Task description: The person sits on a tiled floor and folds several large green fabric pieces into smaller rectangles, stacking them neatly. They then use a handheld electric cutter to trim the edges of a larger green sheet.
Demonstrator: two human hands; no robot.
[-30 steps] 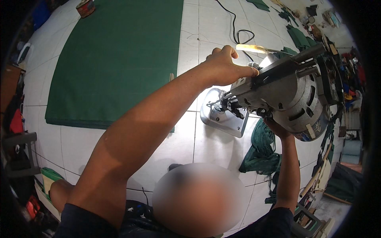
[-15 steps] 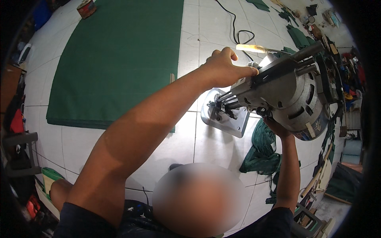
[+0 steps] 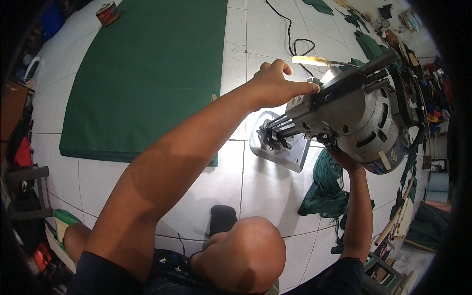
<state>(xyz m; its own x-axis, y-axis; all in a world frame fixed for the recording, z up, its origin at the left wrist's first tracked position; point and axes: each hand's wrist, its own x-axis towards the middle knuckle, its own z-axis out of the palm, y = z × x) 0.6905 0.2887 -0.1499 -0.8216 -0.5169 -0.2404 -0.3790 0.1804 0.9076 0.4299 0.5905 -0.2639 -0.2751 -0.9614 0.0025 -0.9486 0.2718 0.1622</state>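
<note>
An upright cloth cutting machine (image 3: 351, 110) with a round grey motor housing stands on a flat metal base plate (image 3: 295, 160) on the floor. My left hand (image 3: 278, 86) reaches over to its near-left upper edge. The thumb presses on the metal body, while the visible fingers are bent and apart from it. From below, my right hand (image 3: 346, 160) grips the machine under the motor housing; the housing hides most of its fingers. A tangle of dark green fabric strips (image 3: 322, 187) lies beside the base plate. To the left is a large stack of green cloth (image 3: 142, 83).
A rusty tin (image 3: 107, 14) sits at the cloth's far-left edge. A black cable (image 3: 290, 29) loops over the white tiles. Beside the machine shows a yellowish handle (image 3: 309, 60). My bent knee (image 3: 258, 250) is close below. Green scraps (image 3: 368, 46) litter the far right.
The view has shifted very slightly. Both hands keep their places on the machine, which has not visibly moved.
</note>
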